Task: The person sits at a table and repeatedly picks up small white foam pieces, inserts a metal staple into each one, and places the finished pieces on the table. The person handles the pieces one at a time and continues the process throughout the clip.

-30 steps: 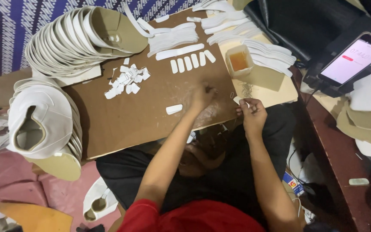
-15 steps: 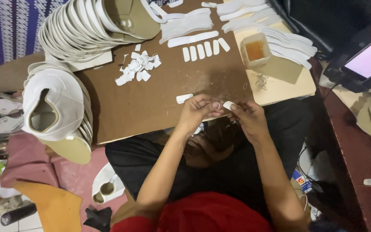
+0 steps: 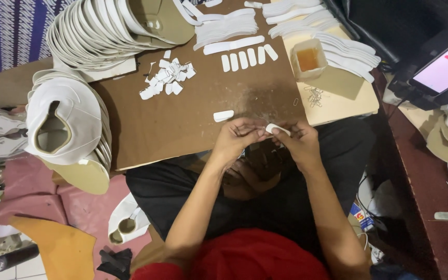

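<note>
Both hands meet at the near edge of a brown board (image 3: 182, 129) lying across my lap. My left hand (image 3: 239, 137) and my right hand (image 3: 296, 142) pinch a small white oblong piece (image 3: 277, 128) between their fingertips. A loose white oblong piece (image 3: 223, 115) lies on the board just left of my left hand. Farther back sits a row of several white oblong pieces (image 3: 249, 57) and a heap of small white scraps (image 3: 166, 78).
Stacks of white and tan shoe uppers (image 3: 105, 31) fill the board's far left, another stack (image 3: 66, 129) hangs off its left edge. A small tub of orange glue (image 3: 308, 59), white strips (image 3: 338, 46), a phone with a lit screen (image 3: 444, 67) at right.
My hands came back from the board toward my lap and closed together on the white piece; the right hand had been over the paper clips a second ago.
</note>
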